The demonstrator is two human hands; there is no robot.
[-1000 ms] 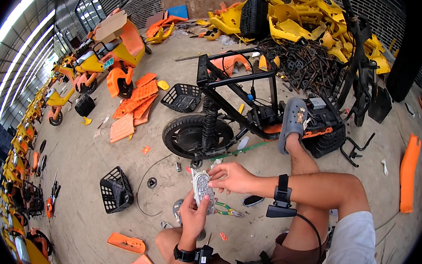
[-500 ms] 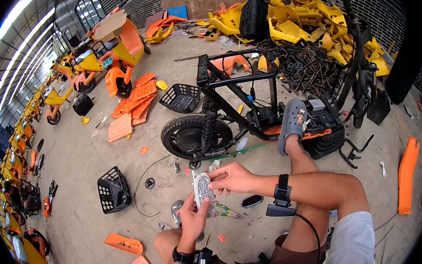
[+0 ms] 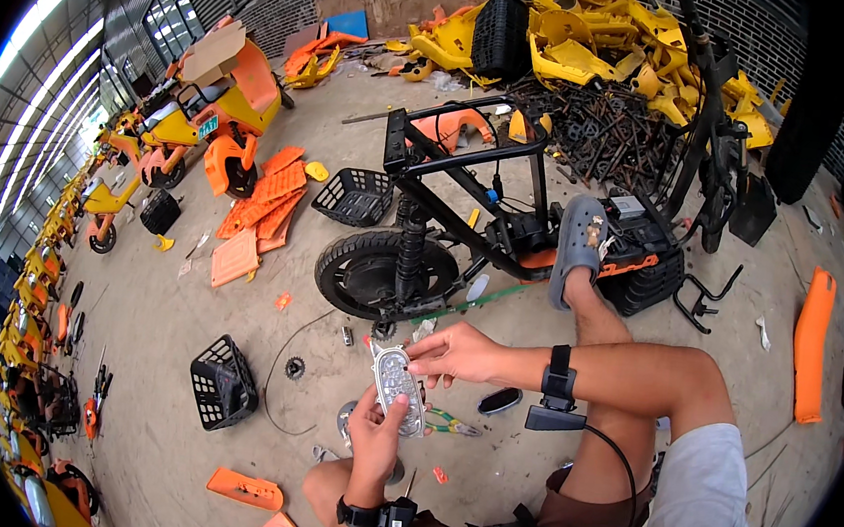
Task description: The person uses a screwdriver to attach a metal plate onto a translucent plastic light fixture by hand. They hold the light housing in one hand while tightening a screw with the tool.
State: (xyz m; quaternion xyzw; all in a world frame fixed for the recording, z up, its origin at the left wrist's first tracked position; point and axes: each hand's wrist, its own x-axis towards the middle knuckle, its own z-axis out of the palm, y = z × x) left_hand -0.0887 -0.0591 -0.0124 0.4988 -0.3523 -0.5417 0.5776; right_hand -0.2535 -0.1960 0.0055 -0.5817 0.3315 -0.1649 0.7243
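While the left hand (image 3: 374, 433) grasps the lower end of a silvery oval part (image 3: 395, 376), thumb across its face, the right hand (image 3: 464, 352) pinches its upper right edge, fingers bent. Just right, pliers (image 3: 452, 424) lie on the floor (image 3: 167, 311); a basket (image 3: 211, 393) sits left, a black scooter frame (image 3: 466, 223) farther off.

You can sweep your left hand (image 3: 374, 438) leftward over the floor (image 3: 157, 311) toward the black basket (image 3: 223, 384) (a thin curved cable (image 3: 268, 381) lies between). Beyond your right hand (image 3: 461, 353), the wheel (image 3: 370, 281) and black frame (image 3: 456, 216) block you; your outstretched leg (image 3: 598, 321) bars the far right, with pliers (image 3: 453, 424) nearer you.
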